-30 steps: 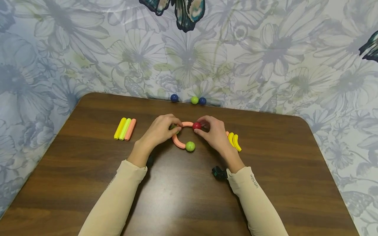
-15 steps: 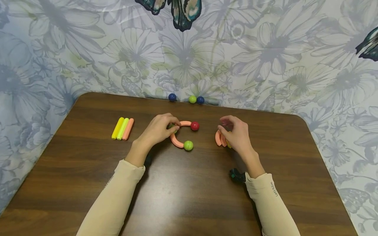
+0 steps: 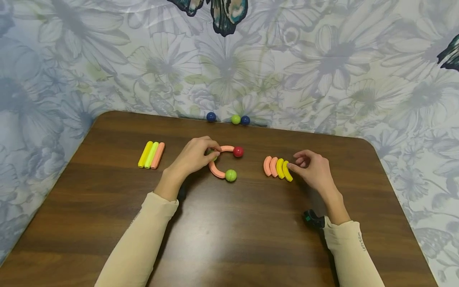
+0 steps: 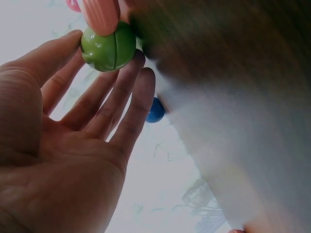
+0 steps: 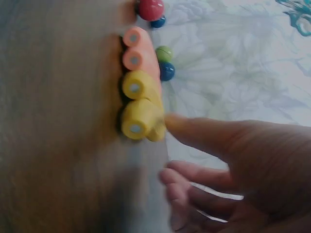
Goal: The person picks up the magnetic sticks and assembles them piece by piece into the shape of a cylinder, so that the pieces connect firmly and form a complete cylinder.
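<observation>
- The open ring of two curved salmon-pink rods (image 3: 216, 171) and balls on the dark brown wooden table (image 3: 229, 231) has its gap facing the right edge; the far rod's length runs roughly along the far edge, ending in a glossy red ball (image 3: 238, 152), while the near rod bends round to a grooved green ball (image 3: 231, 175).
- Two curved yellow rods (image 3: 287, 171) lie beside two more curved salmon-pink rods (image 3: 267, 166), nearer the right edge than the ring; all four have their long axes running from the far edge toward the near side and bow toward the left edge.
- The ring lies to the right of the left hand (image 3: 193, 156), its glossy green joining ball (image 4: 108, 48) at the fingertips; the yellow rods lie just left of the right hand (image 3: 315, 169).
- The left hand pinches that joining ball between thumb and fingers.
- The right hand is unclosed, fingers loosely bent, thumb tip at the outermost yellow rod; contact cannot be told.
</observation>
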The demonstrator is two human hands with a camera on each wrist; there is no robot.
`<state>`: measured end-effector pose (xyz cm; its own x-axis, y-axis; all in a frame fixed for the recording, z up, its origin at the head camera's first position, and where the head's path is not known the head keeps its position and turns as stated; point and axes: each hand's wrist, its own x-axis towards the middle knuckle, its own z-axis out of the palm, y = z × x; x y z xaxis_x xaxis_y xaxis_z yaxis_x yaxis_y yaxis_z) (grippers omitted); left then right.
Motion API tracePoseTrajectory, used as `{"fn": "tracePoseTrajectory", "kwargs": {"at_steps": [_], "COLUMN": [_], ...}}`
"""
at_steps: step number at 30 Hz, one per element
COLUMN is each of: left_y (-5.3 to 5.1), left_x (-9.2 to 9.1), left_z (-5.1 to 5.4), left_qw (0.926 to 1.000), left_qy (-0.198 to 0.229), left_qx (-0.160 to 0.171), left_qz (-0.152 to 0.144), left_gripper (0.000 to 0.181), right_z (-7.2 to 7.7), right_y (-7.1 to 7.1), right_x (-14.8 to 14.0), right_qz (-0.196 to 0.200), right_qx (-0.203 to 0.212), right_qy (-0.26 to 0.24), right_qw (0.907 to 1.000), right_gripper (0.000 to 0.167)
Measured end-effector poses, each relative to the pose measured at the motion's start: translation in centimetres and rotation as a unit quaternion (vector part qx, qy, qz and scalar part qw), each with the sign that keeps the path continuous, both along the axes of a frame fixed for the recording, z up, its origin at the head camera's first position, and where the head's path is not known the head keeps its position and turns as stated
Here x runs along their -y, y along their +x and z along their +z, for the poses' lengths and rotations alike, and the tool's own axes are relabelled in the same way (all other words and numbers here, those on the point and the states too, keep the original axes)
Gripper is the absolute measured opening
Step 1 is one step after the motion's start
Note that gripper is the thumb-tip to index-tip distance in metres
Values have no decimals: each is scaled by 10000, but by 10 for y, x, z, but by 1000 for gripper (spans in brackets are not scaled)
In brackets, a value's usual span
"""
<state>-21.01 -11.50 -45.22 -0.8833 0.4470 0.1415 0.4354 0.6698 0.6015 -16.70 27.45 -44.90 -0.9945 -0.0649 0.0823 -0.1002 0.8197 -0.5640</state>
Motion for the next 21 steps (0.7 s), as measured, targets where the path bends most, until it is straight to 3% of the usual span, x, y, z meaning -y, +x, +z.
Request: {"fn": "tracePoseTrajectory", "kwargs": {"at_steps": [5,10,21], "left_y": [0,-1,0], "left_x": [-1,-2,-2], "left_z": [0,-1,0], "left_qw": [10000,10000,10000], "left_qy": [-39,-46,20], "left_qx": [13,8,-67], "left_qz": [23,25,32], "left_gripper": [14,12,11], "right_z": [2,2,4], "right_y": [2,1,0], "right_x": [-5,-7,-8], "right_qz": [198,338,206], "right_qx": [564,779,552], "right_qy": [27,-21,228], "right_qw": [9982,9964,9980], "right_gripper": [42,41,26]}}
